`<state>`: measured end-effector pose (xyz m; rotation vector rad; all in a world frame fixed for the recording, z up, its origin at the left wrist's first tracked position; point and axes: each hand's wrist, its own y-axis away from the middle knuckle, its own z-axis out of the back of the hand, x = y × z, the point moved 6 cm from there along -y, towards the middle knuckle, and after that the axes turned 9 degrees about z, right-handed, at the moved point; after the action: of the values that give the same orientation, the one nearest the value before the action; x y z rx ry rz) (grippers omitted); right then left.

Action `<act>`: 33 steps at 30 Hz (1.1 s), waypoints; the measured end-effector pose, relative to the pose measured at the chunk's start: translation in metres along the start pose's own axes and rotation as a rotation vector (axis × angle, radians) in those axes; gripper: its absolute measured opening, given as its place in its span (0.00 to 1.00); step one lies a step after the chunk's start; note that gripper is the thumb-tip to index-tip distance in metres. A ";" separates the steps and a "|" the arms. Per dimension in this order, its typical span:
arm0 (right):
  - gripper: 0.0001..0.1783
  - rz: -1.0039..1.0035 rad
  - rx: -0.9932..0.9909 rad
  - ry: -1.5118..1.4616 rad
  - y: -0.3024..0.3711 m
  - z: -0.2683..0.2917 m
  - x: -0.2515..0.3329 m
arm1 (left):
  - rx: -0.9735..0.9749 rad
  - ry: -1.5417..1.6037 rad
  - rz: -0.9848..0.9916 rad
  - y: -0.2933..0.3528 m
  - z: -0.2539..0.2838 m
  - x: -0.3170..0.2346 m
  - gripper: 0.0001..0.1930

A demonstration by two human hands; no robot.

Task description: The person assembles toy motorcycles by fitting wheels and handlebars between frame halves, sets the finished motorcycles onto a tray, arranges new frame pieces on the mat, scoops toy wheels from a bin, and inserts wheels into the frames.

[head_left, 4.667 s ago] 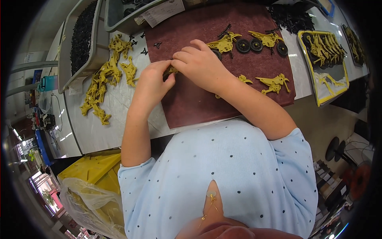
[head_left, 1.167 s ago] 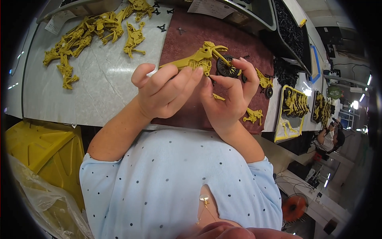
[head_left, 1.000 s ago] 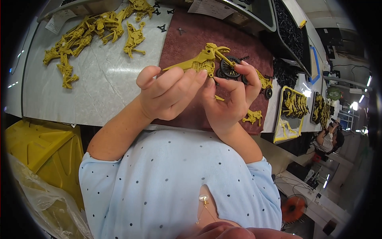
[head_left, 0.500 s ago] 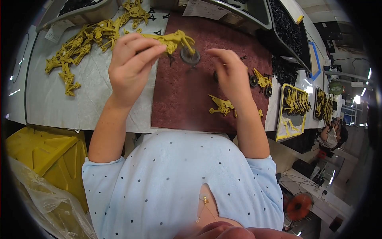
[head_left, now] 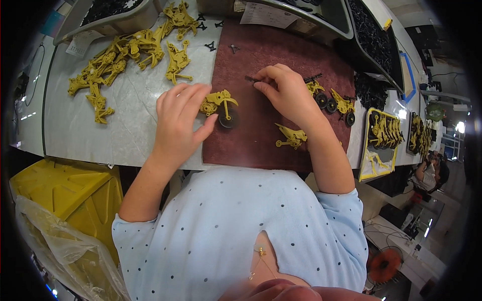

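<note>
Low over the left edge of the dark red mat (head_left: pixel 251 145), my left hand (head_left: pixel 181 118) has its fingers and thumb around a yellow toy motorcycle body (head_left: pixel 217 102). A black wheel (head_left: pixel 228 116) sits under the body's front fork; my fingers cover the rear end. My right hand (head_left: pixel 286 93) pinches a small dark part (head_left: pixel 251 79) between thumb and fingertips, a short way from the toy motorcycle. Below my right wrist, another yellow body piece (head_left: pixel 291 136) lies on the mat. A small black three-armed part (head_left: pixel 234 48) lies farther up.
Yellow bodies (head_left: pixel 128 47) are heaped on the left of the table. At the mat's right stand toy motorcycles (head_left: pixel 343 103) with black wheels. Bins (head_left: pixel 113 22) line the back, one full of black parts (head_left: pixel 364 40). A yellow-rimmed tray (head_left: pixel 365 150) holds several motorcycles.
My left hand has come down toward me with the toy motorcycle, lowering it to the mat's left edge. A small dark part now shows in my right fingertips. The view has shifted slightly.
</note>
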<state>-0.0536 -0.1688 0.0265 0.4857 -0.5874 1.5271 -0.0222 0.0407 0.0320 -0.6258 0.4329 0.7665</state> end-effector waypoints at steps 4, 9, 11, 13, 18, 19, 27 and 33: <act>0.11 -0.015 -0.012 -0.064 -0.005 0.000 0.008 | 0.102 -0.098 0.140 -0.003 -0.016 0.000 0.24; 0.12 -0.044 -0.069 -0.245 -0.007 -0.008 0.011 | 0.176 0.002 0.160 0.000 -0.029 0.002 0.24; 0.12 -0.082 -0.015 -0.323 -0.006 -0.009 0.016 | 0.122 0.022 0.119 0.005 -0.029 -0.002 0.24; 0.12 -0.123 0.041 -0.401 -0.004 -0.013 0.019 | 0.068 0.045 0.080 0.010 -0.027 -0.005 0.24; 0.10 -0.197 0.156 -0.596 0.001 -0.021 0.023 | -0.064 0.136 -0.051 0.016 -0.020 -0.008 0.22; 0.10 -0.201 0.162 -0.598 0.001 -0.022 0.025 | -0.062 0.138 -0.045 0.017 -0.020 -0.007 0.22; 0.07 -0.149 0.256 -0.528 0.003 -0.021 0.040 | -0.109 0.098 -0.168 0.023 -0.018 -0.010 0.19; 0.06 0.090 0.194 -0.219 -0.002 -0.015 0.047 | -0.119 0.103 -0.188 0.024 -0.017 -0.010 0.18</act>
<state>-0.0529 -0.1230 0.0443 0.7913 -0.6397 1.6367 -0.0495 0.0374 0.0166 -0.8084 0.4180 0.5855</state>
